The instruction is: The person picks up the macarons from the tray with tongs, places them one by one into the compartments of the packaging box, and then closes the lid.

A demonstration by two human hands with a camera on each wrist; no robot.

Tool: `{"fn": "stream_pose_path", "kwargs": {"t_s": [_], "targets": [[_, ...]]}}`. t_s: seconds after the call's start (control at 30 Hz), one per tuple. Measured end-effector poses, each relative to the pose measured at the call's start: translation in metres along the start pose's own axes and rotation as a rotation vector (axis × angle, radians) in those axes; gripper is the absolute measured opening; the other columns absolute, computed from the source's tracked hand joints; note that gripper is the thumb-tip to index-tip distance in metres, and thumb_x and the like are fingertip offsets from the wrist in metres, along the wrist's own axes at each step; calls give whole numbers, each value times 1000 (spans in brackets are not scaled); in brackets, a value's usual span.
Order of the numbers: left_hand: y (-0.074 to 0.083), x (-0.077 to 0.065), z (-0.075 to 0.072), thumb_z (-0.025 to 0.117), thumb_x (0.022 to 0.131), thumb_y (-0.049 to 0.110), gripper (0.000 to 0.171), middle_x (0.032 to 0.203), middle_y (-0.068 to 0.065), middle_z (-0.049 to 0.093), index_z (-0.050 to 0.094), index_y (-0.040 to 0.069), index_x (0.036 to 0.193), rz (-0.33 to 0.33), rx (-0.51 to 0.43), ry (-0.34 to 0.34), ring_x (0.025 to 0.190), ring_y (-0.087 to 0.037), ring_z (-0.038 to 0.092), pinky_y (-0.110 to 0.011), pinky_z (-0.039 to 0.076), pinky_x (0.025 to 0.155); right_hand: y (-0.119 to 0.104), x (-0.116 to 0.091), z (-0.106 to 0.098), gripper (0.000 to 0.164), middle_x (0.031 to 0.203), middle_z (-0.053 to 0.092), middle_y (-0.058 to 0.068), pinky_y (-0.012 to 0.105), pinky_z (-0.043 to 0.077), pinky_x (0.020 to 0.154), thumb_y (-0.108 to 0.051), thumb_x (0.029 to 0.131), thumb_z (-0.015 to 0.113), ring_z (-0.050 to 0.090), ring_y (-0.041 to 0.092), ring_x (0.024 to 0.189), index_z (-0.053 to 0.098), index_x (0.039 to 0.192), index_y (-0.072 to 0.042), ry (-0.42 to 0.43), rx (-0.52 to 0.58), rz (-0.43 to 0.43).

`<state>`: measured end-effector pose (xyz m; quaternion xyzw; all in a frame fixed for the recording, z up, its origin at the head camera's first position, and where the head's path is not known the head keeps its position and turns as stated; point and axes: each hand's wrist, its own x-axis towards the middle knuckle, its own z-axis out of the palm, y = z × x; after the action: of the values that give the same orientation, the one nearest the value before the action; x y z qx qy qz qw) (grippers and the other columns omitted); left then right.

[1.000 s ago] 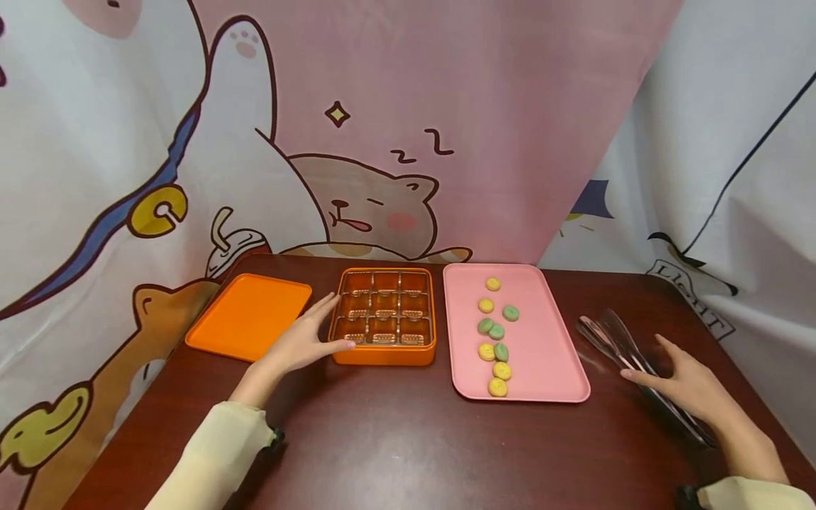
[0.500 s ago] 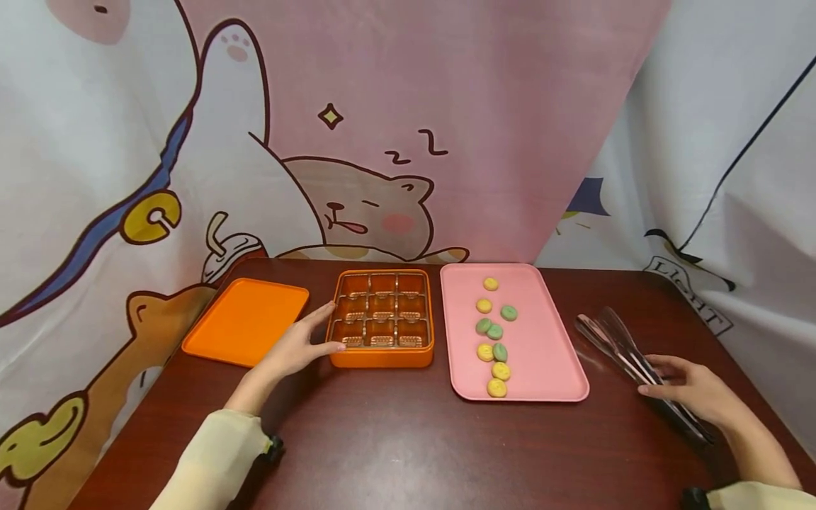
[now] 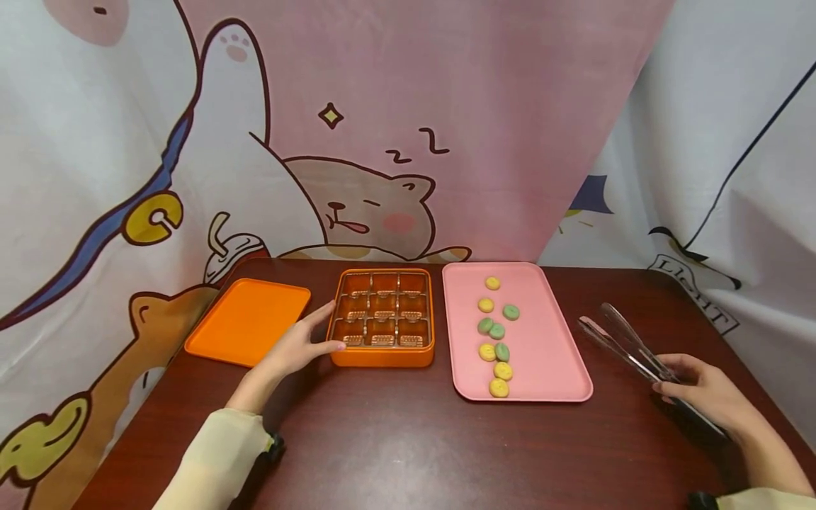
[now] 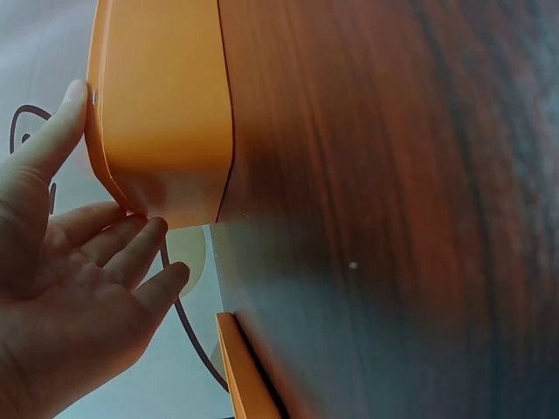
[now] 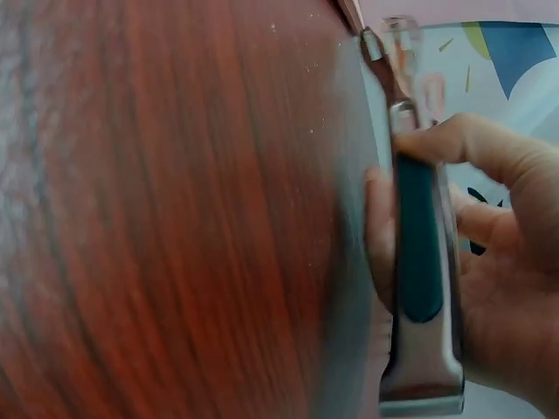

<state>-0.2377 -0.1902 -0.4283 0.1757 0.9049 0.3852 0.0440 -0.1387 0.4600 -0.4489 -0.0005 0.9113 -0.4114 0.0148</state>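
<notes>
An orange box (image 3: 382, 358) holds a clear divider (image 3: 385, 316) with several square compartments. At its left front corner my left hand (image 3: 295, 349) touches it, thumb by the front rim and fingers along the left side. In the left wrist view, the fingertips rest against the box wall (image 4: 166, 96), the fingers loosely extended. On the right, my right hand (image 3: 704, 389) grips a pair of metal tongs (image 3: 627, 352), whose arms spread apart at the far end. The right wrist view shows the thumb and fingers around the tongs' dark green handle (image 5: 419, 244).
A pink tray (image 3: 548, 361) right of the box carries several yellow cookies (image 3: 499, 387) and green cookies (image 3: 511, 312) in a loose column. An orange lid (image 3: 245, 322) lies flat at the left. Printed curtains (image 3: 497, 127) hang behind the dark wooden table (image 3: 408, 439).
My right hand came down onto the tongs and took hold of them; the tongs have shifted and their tips now spread wider. The left hand moved slightly to touch the box.
</notes>
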Motion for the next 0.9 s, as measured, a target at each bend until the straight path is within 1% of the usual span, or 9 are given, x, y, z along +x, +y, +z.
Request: {"fn": "stream_pose_path", "kwargs": {"t_s": [0.1,0.13,0.17,0.37,0.5,0.6,0.7,0.8,0.9], "targets": [[0,0,0,75,90,26,85,163,-20,28,28,0,156,-1,-10,-7,149,-42,28,-62,25,118,1,-2,1,49,84,67,-18,22,55,57,5,94,61,66,1,70,58,113,-41,-18,164,-63],[0,0,0,75,90,26,85,163,-20,28,28,0,156,0,-15,-9,149,-42,28,-62,24,119,0,-2,1,53,85,67,-19,23,55,57,6,95,59,67,2,70,56,113,-44,-23,185,-71],[0,1,0,74,90,26,85,163,-20,27,28,0,156,1,-19,-11,150,-42,27,-62,24,119,-2,-2,1,54,86,68,-18,23,55,57,6,96,57,67,3,70,55,115,-44,-32,198,-78],[1,1,-2,74,90,25,85,164,-19,26,27,0,156,0,-44,-20,151,-41,25,-62,22,120,-22,1,7,44,81,67,-15,25,52,53,-7,95,65,62,7,63,53,114,-44,-9,84,-42],[1,2,-3,74,91,25,84,163,-20,26,27,-1,156,6,-39,-26,150,-43,25,-63,22,119,-37,1,10,34,79,69,-9,26,52,52,-11,94,68,62,9,62,56,117,-34,-15,27,-69],[1,2,-2,74,90,24,84,163,-20,26,27,-1,156,4,-40,-26,150,-43,26,-63,23,119,-46,1,14,30,81,72,-7,27,54,54,-6,93,68,66,9,65,58,120,-15,-22,23,-153],[1,2,-2,74,90,23,85,164,-20,25,27,0,156,-5,-45,-27,150,-42,25,-63,22,119,-53,1,19,31,87,73,-8,26,56,58,-1,92,68,70,7,71,58,121,-1,-51,28,-237],[1,2,-2,74,90,23,85,164,-20,25,27,0,156,-10,-44,-28,150,-42,25,-63,22,119,-61,0,24,32,93,71,-14,21,53,61,-5,91,71,66,1,77,62,120,0,-59,-17,-249],[0,2,-2,74,90,22,85,164,-19,24,26,0,157,-11,-49,-31,151,-42,24,-63,22,120,-68,0,31,31,96,68,-16,16,47,62,-11,88,75,60,-2,79,68,118,-6,-36,-97,-254]]}}
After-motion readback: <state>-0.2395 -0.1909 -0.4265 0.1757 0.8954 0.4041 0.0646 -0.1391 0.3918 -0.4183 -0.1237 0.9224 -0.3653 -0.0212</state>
